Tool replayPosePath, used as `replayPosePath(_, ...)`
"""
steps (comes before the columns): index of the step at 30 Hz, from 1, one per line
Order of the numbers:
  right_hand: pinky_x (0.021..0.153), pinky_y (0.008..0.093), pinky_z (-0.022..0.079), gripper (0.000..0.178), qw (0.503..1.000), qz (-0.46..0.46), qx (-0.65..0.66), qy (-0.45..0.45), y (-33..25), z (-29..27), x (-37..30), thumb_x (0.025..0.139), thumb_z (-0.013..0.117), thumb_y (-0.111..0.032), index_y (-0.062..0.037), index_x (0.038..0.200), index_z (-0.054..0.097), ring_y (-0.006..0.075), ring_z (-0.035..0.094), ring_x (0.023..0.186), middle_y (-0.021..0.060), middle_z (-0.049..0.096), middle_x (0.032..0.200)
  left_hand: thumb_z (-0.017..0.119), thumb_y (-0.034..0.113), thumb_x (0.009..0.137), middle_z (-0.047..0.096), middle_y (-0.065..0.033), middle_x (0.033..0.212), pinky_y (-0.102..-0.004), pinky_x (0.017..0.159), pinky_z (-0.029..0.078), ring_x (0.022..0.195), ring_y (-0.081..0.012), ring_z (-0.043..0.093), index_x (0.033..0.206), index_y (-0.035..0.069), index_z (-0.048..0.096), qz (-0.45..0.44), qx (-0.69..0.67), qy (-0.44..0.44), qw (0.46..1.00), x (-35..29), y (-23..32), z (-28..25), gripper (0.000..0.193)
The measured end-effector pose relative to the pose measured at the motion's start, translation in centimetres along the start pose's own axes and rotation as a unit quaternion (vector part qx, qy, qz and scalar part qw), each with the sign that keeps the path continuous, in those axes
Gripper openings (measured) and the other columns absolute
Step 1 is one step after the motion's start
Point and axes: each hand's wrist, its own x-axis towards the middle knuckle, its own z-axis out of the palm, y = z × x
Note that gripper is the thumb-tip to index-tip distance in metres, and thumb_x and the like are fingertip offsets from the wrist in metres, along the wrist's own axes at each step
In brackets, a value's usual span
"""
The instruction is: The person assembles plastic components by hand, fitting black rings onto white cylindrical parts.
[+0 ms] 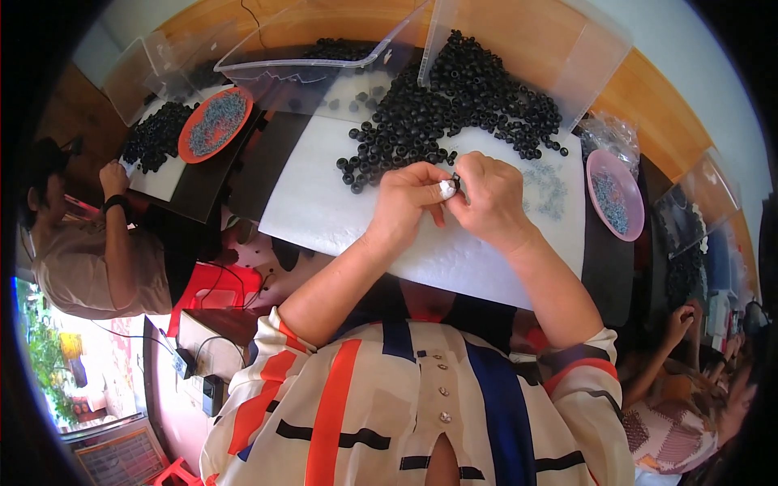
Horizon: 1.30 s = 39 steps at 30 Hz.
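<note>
Over the white sheet (324, 219), my left hand (405, 198) and my right hand (489, 194) meet fingertip to fingertip. Pinched between them is a small black round part (456, 182), mostly covered by the fingers. White wrapping covers the tip of my left thumb. Just beyond the hands lies a large heap of black round parts with holes (478, 89), spreading over the sheet. A scatter of small silvery metal pieces (545, 190), too small to name, lies right of my right hand. Whether my right fingers hold one is hidden.
Clear plastic bins (527, 40) stand along the back. A pink bowl (637, 206) of silvery pieces is at the right edge. At left, a person (97, 259) sits by an orange plate (188, 146) and more black parts. Another person (673, 405) works at far right.
</note>
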Motion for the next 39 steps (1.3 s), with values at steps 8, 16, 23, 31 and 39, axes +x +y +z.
replayPosePath(8,0.051,0.0389,0.045,0.024,0.999,-0.021,0.002,-0.039,0.2,-0.4,-0.1,0.061,0.067,-0.010,-0.0086,0.076,0.048,0.0274,0.059,0.055,0.0074,0.055,0.065,0.059,0.006,0.093,0.067,-0.0138,0.078,-0.0265,0.042,0.044,0.057,-0.0205,0.065,0.095,-0.007,0.065,-0.063,0.071,-0.063,0.994,0.1,0.5,-0.3,0.014)
replayPosePath(16,0.050,0.0397,0.045,0.026,0.999,0.003,0.039,-0.029,1.0,-0.5,0.0,0.059,0.068,-0.012,-0.0089,0.075,0.048,0.0285,0.058,0.052,0.0069,0.056,0.062,0.058,0.005,0.092,0.067,-0.0147,0.078,-0.0265,0.042,0.044,0.056,-0.0217,0.065,0.095,-0.007,0.065,-0.071,0.029,-0.065,0.995,0.0,0.8,0.2,0.014)
replayPosePath(23,0.052,0.0393,0.045,0.026,0.998,-0.022,0.005,-0.057,0.2,-0.8,0.3,0.059,0.068,-0.014,-0.0093,0.074,0.048,0.0279,0.059,0.054,0.0071,0.056,0.064,0.060,0.003,0.090,0.066,-0.0149,0.078,-0.0254,0.040,0.043,0.054,-0.0206,0.064,0.095,-0.008,0.064,-0.068,0.026,-0.069,0.995,0.1,0.7,-0.5,0.013)
replayPosePath(31,0.051,0.0389,0.044,0.026,0.999,-0.027,-0.008,-0.046,-0.4,-0.2,0.0,0.060,0.069,-0.014,-0.0096,0.073,0.047,0.0261,0.059,0.053,0.0065,0.055,0.063,0.065,0.003,0.089,0.065,-0.0114,0.067,-0.0235,0.038,0.038,0.046,-0.0148,0.059,0.085,-0.005,0.065,-0.073,0.024,-0.048,0.996,-0.1,0.7,-0.4,0.009)
replayPosePath(39,0.049,0.0381,0.043,0.025,0.999,-0.026,-0.009,-0.016,-0.2,-0.1,-0.3,0.060,0.069,-0.013,-0.0097,0.072,0.047,0.0262,0.056,0.049,0.0061,0.054,0.061,0.065,0.006,0.090,0.064,-0.0112,0.067,-0.0240,0.038,0.038,0.047,-0.0150,0.059,0.084,-0.004,0.065,-0.066,0.023,-0.043,0.997,0.0,0.7,-0.3,0.011)
